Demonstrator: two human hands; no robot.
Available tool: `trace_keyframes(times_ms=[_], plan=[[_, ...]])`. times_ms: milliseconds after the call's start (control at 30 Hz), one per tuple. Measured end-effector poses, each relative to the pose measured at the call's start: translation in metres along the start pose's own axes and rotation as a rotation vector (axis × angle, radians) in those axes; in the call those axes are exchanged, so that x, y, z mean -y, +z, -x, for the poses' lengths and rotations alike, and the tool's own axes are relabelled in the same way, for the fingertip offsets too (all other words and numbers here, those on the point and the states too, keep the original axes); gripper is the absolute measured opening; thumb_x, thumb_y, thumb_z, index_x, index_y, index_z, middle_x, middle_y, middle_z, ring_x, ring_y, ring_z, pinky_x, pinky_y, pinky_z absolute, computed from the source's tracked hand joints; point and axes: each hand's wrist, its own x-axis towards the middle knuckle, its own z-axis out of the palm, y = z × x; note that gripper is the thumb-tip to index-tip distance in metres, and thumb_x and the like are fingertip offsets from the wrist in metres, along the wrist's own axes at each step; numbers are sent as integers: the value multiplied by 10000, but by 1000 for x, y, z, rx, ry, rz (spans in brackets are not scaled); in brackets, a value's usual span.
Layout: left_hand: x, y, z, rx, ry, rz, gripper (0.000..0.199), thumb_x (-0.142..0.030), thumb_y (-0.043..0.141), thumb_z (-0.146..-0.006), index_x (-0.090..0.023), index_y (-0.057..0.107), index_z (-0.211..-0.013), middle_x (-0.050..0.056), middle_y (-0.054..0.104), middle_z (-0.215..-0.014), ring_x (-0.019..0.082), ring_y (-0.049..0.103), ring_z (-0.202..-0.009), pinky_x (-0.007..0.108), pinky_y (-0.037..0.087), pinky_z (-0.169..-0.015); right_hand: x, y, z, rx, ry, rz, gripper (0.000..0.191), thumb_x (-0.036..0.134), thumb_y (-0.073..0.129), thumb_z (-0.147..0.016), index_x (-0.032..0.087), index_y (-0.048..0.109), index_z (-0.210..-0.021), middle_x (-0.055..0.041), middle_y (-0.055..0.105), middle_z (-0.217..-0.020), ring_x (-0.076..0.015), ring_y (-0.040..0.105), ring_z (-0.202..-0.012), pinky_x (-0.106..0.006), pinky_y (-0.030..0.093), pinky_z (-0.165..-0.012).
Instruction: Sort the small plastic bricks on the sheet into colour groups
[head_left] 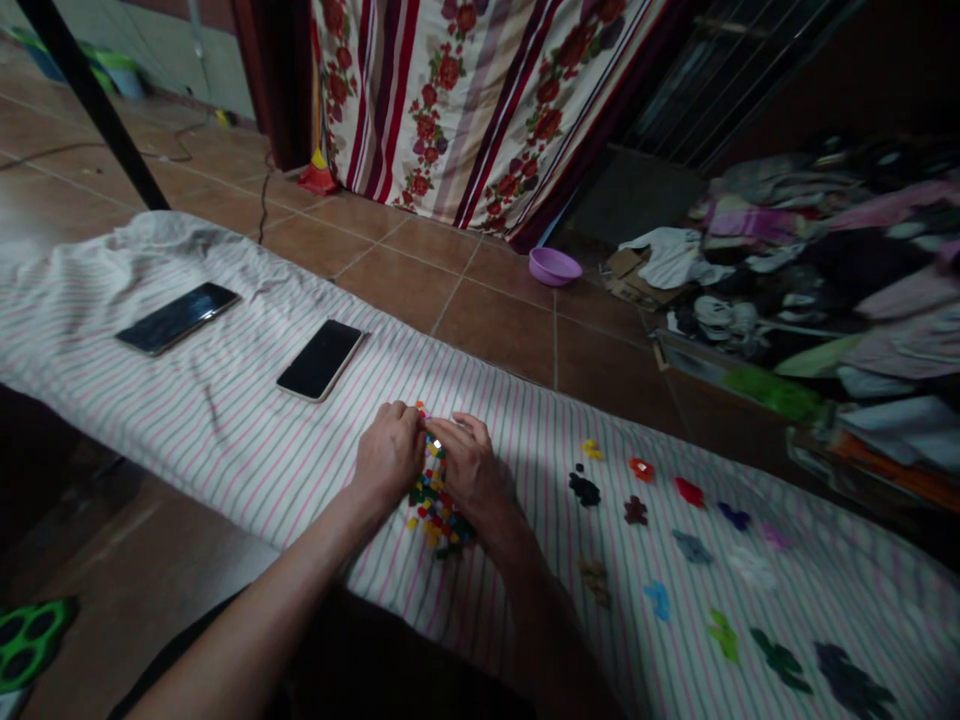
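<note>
A pile of small mixed-colour pieces (436, 508) lies on the striped cloth (247, 440) between my two hands. My left hand (390, 448) is at the pile's upper left, its fingers curled inward. My right hand (469, 458) rests along the pile's right side, and its fingertips meet those of my left hand at the top. What either hand pinches is too small to name. To the right, small heaps sorted by colour sit on the cloth, among them black (584, 489), brown (635, 511), red (689, 492) and light blue (658, 600).
Two dark phones, one at the far left (178, 318) and one nearer (321, 360), lie on the cloth. Beyond it are a tiled floor, a purple basin (555, 267), a flowered curtain (450, 100) and piled clothes (795, 250). A green object (34, 645) is at lower left.
</note>
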Motion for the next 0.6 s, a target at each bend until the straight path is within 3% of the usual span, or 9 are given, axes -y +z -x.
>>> trace_keyframes(times_ms=[133, 600], plan=[[2, 1, 0, -11, 44, 10, 193, -226, 394, -912, -191, 581, -943, 62, 611, -943, 193, 528, -952, 303, 434, -832, 3, -1, 0, 6, -14, -14, 484, 45, 359, -871, 232, 618, -1234, -55, 652, -1207, -231, 485, -1143, -423, 459, -984], [5, -10, -6, 34, -20, -34, 227, -245, 382, -917, -189, 602, -915, 64, 636, -938, 204, 531, -947, 306, 425, -810, 0, 6, -5, -13, 32, 32, 425, 103, 410, -896, 273, 618, -1225, -67, 656, -1095, -251, 467, -1053, -410, 458, -948]])
